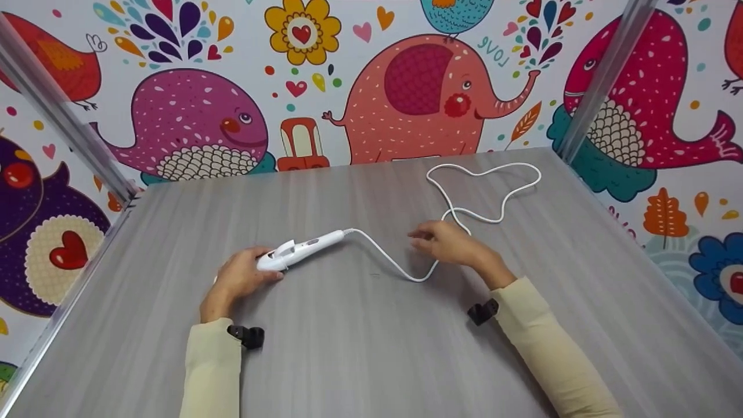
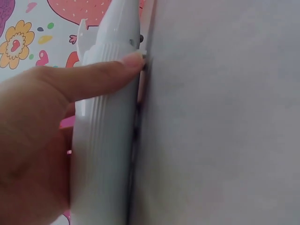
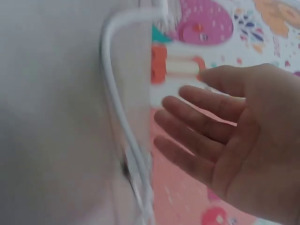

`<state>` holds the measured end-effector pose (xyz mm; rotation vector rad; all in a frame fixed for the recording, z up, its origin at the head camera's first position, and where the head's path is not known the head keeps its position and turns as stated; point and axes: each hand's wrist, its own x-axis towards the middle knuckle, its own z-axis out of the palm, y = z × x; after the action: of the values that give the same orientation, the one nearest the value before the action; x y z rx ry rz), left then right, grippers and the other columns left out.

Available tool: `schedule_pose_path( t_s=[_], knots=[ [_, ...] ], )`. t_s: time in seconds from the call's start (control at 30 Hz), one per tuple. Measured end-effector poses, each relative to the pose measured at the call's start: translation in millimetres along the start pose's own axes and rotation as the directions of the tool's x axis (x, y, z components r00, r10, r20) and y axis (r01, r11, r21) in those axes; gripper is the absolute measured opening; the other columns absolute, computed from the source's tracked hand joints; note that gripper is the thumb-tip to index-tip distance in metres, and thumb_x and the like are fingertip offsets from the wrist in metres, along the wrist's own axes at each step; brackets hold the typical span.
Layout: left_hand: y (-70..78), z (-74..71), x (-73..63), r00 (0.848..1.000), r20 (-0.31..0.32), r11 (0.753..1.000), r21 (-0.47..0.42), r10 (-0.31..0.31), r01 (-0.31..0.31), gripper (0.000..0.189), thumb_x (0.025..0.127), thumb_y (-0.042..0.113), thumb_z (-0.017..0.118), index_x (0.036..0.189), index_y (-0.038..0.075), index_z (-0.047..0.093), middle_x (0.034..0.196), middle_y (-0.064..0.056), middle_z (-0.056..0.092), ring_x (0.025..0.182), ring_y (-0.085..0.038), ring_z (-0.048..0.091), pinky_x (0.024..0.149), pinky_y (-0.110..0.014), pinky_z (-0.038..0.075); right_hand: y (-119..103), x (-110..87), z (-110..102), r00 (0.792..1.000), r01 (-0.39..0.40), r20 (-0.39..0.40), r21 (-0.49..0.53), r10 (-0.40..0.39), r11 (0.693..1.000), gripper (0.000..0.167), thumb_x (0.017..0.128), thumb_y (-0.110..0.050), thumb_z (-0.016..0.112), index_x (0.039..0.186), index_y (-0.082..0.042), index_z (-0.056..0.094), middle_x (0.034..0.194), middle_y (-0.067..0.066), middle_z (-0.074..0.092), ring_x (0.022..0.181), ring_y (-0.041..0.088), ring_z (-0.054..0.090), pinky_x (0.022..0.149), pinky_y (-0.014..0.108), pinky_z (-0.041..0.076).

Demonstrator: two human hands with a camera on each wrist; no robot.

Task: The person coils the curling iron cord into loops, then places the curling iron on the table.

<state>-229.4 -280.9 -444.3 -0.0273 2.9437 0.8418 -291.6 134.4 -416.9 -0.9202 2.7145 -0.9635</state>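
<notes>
A white curling iron (image 1: pixel 318 244) with a raised lever lies at a slant left of the table's middle in the head view. My left hand (image 1: pixel 239 277) grips its thick end. The left wrist view shows the thumb laid across the ribbed white body (image 2: pixel 105 150), the other fingers partly hidden behind it. From the iron's thin end a white cord (image 1: pixel 386 255) runs to the right. Over that cord hovers my right hand (image 1: pixel 455 244), its fingers relaxed and holding nothing. In the right wrist view the cord (image 3: pixel 112 79) passes to the left of the loosely spread fingers.
The rest of the cord (image 1: pixel 498 221) lies in a loose loop near the far right of the grey wood-grain table (image 1: pixel 348 348). Printed cartoon panels (image 1: pixel 325 87) stand behind and at both sides, with metal posts (image 1: pixel 609 75) at the back corners.
</notes>
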Motion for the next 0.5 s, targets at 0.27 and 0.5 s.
schedule_pose_path(
  t_s=[0.27,0.5],
  knots=[
    [9.2,-2.8,-0.4,0.999,-0.014,0.995,-0.098,0.03,-0.031,0.058,0.084,0.025,0.081,0.133,0.003,0.061,0.131,-0.021,0.064,0.11,-0.031,0.058,0.097,-0.049,0.042,-18,11.2,37,0.97,-0.223,0.191,0.476,0.148,0.851,0.051,0.103,-0.027,0.054,0.141,0.008,0.047,0.119,0.022,0.069,0.102,0.023,0.069,0.084,0.029,0.053],
    [33.4,-15.7,-5.9,0.996,-0.063,0.987,-0.146,0.056,-0.065,0.058,0.087,0.024,0.078,0.137,0.002,0.056,0.132,-0.02,0.063,0.113,-0.032,0.057,0.098,-0.05,0.042,-19,7.4,28,0.974,-0.197,0.213,0.617,0.08,0.762,0.04,0.105,-0.029,0.051,0.119,0.005,0.067,0.081,0.007,0.066,0.074,0.013,0.063,0.07,0.025,0.049]
  ],
)
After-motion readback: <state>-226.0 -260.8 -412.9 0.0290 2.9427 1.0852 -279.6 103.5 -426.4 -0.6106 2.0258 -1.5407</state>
